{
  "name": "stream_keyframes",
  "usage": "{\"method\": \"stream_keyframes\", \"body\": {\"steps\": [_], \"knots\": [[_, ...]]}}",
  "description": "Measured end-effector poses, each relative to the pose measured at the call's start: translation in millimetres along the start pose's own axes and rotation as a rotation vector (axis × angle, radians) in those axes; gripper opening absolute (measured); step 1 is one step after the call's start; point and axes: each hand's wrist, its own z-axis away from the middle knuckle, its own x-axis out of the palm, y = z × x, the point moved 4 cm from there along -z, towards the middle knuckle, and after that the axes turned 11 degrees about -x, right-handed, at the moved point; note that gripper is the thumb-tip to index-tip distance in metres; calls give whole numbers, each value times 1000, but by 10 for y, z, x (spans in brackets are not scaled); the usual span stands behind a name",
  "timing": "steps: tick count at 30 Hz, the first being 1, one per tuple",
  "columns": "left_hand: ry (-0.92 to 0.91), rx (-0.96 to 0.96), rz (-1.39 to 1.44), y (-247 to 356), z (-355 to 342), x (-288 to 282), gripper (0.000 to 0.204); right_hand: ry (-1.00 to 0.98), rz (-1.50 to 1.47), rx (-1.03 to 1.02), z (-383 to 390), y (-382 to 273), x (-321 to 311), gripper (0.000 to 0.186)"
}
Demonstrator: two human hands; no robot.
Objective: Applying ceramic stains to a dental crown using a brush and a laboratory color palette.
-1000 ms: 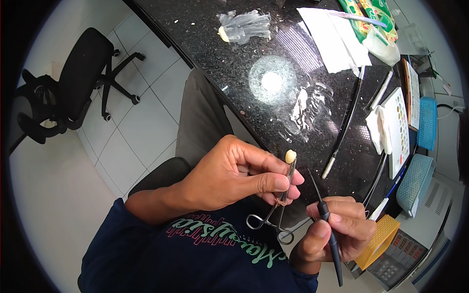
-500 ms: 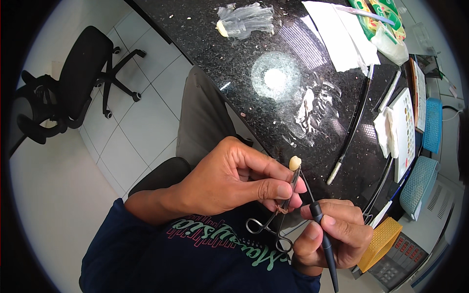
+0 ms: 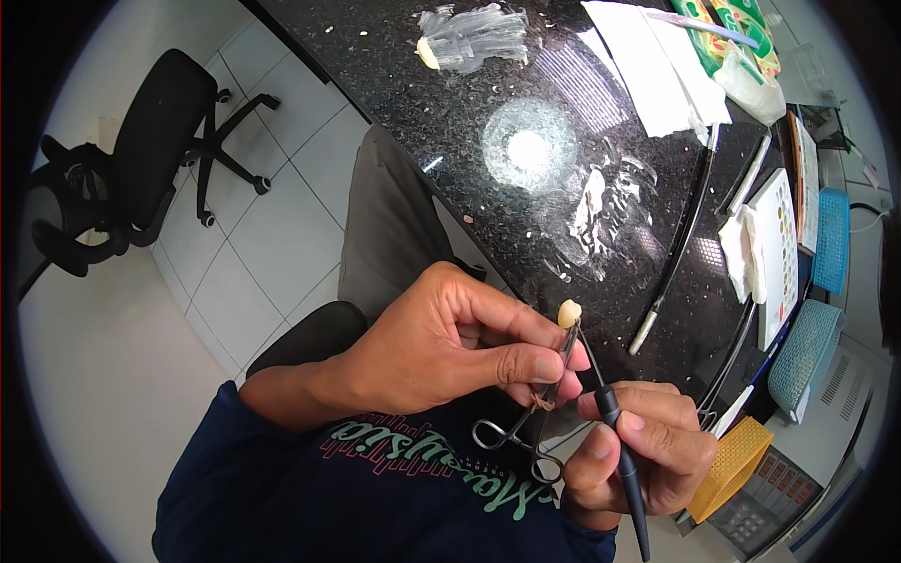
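Observation:
My left hand (image 3: 469, 342) is closed around locking forceps (image 3: 570, 343), thumb and fingers pinching them below the jaws. Their ring handles hang down in front of my dark shirt. A small cream-coloured tooth crown (image 3: 570, 312) sits at the tip of the jaws. In my right hand (image 3: 662, 436) is a slim tool with a dark tapered handle (image 3: 631, 479), held like a pen. Its thin shaft slants up to the left, and the fine tip meets or nearly meets the crown's lower edge. Whether the tip is bristle or metal, I cannot tell.
Beyond my hands, the black speckled counter (image 3: 432, 103) bears white smears (image 3: 591, 211). A black-and-silver rod (image 3: 671, 263) lies right of them. Farther right are white paper (image 3: 648, 75), a white palette (image 3: 777, 272), and blue (image 3: 805, 361) and yellow baskets (image 3: 732, 464). An office chair (image 3: 164, 141) stands left.
The crown and forceps tip have shifted very slightly to the right. Both hands keep their grips and nearly the same place.

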Motion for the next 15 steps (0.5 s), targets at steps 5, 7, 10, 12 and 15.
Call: {"method": "stream_keyframes", "body": {"steps": [5,7,10,12,15], "knots": [[-3,8,-2,-4,4,2,17,23,25,4,19,-12,-8,21],[3,-10,-4,4,7,15,17,13,-11,-30,22,-17,-14,20],[10,-27,47,3,9,21,15,47,-8,6,18,-14,-24,20],[11,-18,42,2,5,14,14,57,9,11,10,-11,-5,20],[12,-11,41,1,0,7,13,65,26,19,7,-6,-2,20]]}}
